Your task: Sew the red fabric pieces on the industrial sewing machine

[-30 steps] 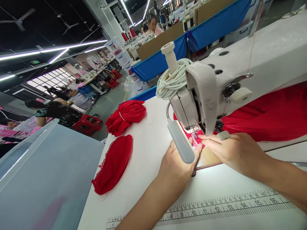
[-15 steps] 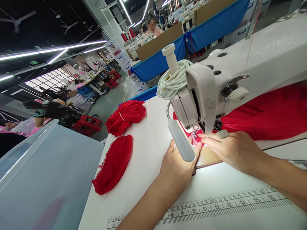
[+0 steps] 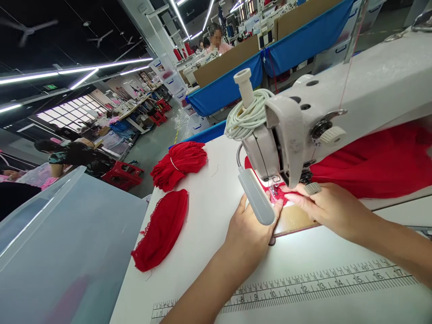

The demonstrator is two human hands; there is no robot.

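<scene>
A small piece of red lace fabric [image 3: 279, 194] lies under the presser foot [image 3: 274, 189] of the white sewing machine [image 3: 290, 135]. My left hand [image 3: 251, 229] presses at the fabric's near left side, its thumb close to the foot and some fingers hidden behind the grey clip-on lamp [image 3: 257, 198]. From the right, my right hand [image 3: 326, 204] holds the fabric's edge with fingertips and thumb drawn together. Beyond it, a larger spread of red fabric [image 3: 378, 162] passes behind the machine arm.
On the white table [image 3: 209, 216] at left lie a tied red fabric bundle [image 3: 178, 164] and a folded red piece [image 3: 162, 229]. A ruler scale [image 3: 303, 288] runs along the front. A translucent bin [image 3: 67, 243] stands left. Coiled pale cord [image 3: 248, 114] hangs on the machine head.
My right hand has shifted slightly, its fingers more bent and the thumb lower. My left hand stays at the fabric. The whole view has shifted a little.
</scene>
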